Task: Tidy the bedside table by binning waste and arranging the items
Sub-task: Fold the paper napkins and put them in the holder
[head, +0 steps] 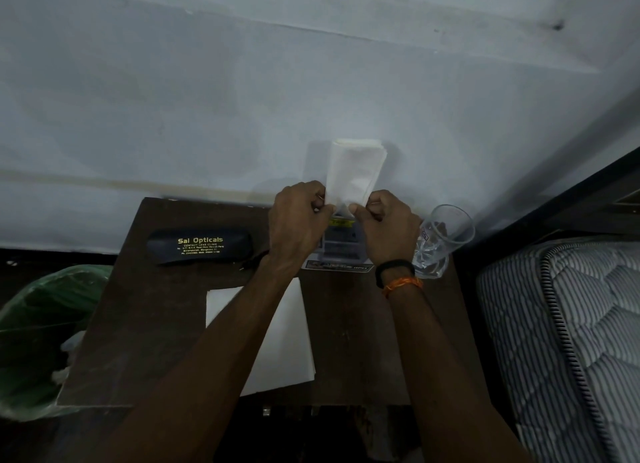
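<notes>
A folded white tissue point(353, 172) stands upright above the back of the dark wooden bedside table point(145, 324). My left hand point(298, 220) pinches its lower left corner and my right hand point(388, 227) pinches its lower right corner. Under my hands lies a clear plastic packet point(341, 241) with a yellow label, partly hidden. A black spectacle case point(199, 246) printed "Sai Opticals" rests at the back left. A white sheet of paper point(287, 341) lies mid-table under my left forearm. An empty clear glass point(440, 237) stands at the back right.
A bin lined with a green bag point(38, 331), holding some white scraps, sits left of the table. A striped mattress point(571, 341) borders the right side. A pale wall point(242, 99) rises directly behind the table.
</notes>
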`<state>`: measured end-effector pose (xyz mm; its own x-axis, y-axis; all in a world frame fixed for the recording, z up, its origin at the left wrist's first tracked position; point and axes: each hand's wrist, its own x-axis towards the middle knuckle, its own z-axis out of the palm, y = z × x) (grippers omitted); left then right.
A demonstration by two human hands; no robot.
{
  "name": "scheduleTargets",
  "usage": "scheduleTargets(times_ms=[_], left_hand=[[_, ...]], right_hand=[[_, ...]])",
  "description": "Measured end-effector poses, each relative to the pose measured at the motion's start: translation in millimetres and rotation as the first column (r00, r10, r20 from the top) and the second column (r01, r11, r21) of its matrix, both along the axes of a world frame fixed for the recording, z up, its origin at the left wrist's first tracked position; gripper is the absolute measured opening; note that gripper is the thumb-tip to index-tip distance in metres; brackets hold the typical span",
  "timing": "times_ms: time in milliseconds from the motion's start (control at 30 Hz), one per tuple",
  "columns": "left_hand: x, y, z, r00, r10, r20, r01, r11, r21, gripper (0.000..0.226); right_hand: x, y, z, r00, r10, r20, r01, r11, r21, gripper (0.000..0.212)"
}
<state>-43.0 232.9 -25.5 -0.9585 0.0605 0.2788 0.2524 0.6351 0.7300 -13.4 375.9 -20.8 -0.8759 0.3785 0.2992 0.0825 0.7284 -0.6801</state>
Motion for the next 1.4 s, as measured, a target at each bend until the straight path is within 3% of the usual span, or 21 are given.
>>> scheduleTargets(times_ms=[100,233,333,500,600,667,767,833,1067,1267,1400], left_hand=[[1,0,0,1.0,-0.004,0.011,0.004,1.0,0.009,0.021],[-1,-1,-2,1.0,0.001,0.019,-0.001,1.0,0.013,0.024],[-2,-1,-2,1.0,-0.002,0.006,0.002,1.0,0.002,0.024],[-2,-3,-3,0.999,-0.023,-0.029,0.023,1.0,-0.006,0.021],[-5,-6,-1,0.998,-0.063,0.002,0.064,0.998,-0.024,0.023],[-6,-6,4,0.994,-0.1,0.032,0.1,0.995,-0.001,0.029],[-7,-7,14,0.994,-0.101,0.049,0.095,0.99,0.104,0.04],[-8,-8,19,0.995,-0.097,0.037,0.09,0.984,0.157,0.03],[-8,-9,13,0.99,-0.097,0.1,0.088,0.991,0.096,0.018],[-7,-10,7,0.988,-0.119,0.095,0.115,0.992,0.048,0.016],[-4,-8,16,0.987,-0.141,0.081,0.129,0.983,0.131,0.032]], right_hand=[[0,1,-1,1.0,0.004,0.028,-0.008,0.989,0.147,0.033],[1,-1,-4,0.999,0.024,0.048,-0.037,0.958,0.286,0.025],[0,-2,-6,1.0,0.025,0.017,-0.029,0.95,0.312,0.025],[-3,0,-4,0.996,-0.053,0.071,0.041,0.987,0.153,0.028],[-4,0,8,0.999,-0.035,0.014,0.037,0.986,-0.161,0.021],[-4,1,16,0.999,-0.019,-0.033,0.009,0.959,-0.283,0.022],[-6,3,20,0.997,-0.041,-0.07,0.019,0.955,-0.296,0.024],[-7,4,18,0.997,-0.047,-0.064,0.029,0.965,-0.261,0.019],[-8,8,6,1.0,-0.005,-0.015,0.003,0.992,-0.13,0.019],[-5,7,6,0.998,0.045,0.042,-0.036,0.98,-0.193,0.021],[-4,6,12,0.997,0.069,0.04,-0.056,0.964,-0.258,0.031]])
